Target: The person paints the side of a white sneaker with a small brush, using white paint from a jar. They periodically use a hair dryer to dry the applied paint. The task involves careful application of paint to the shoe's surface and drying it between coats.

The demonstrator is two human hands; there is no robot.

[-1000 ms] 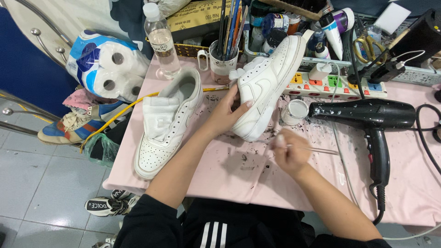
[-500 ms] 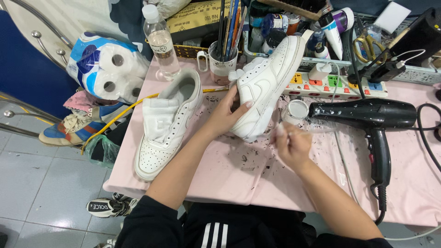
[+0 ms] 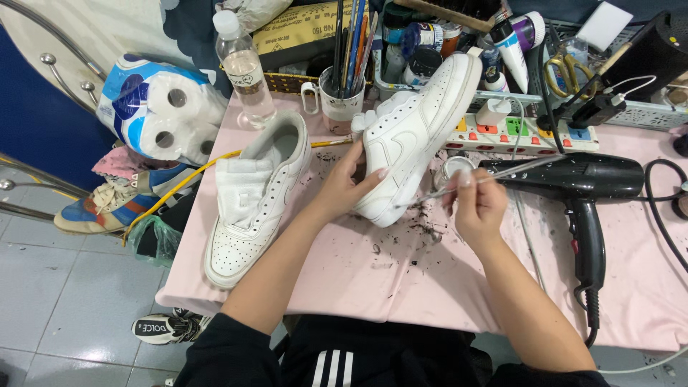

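Observation:
My left hand point(image 3: 342, 188) grips the side of a white sneaker point(image 3: 419, 125) that lies tilted on the pink table cover point(image 3: 373, 276). My right hand point(image 3: 479, 204) pinches a thin paintbrush point(image 3: 494, 176), its tip at the sneaker's sole edge near the toe. A small open white paint jar point(image 3: 453, 170) sits just behind my right hand. A second white sneaker point(image 3: 258, 193) rests flat on the table to the left, untouched. Dark flecks are scattered on the cover between my hands.
A black hair dryer point(image 3: 580, 190) lies right of my right hand with its cord trailing. Behind are a power strip point(image 3: 523, 132), a mug of brushes point(image 3: 342, 93), a water bottle point(image 3: 244, 68) and paint containers. Toilet rolls point(image 3: 154, 107) and shoes point(image 3: 118, 204) sit left.
My right hand has lifted off the table cover and moved up toward the sneaker's toe, bringing the brush to the sole edge. My left hand stays on the sneaker.

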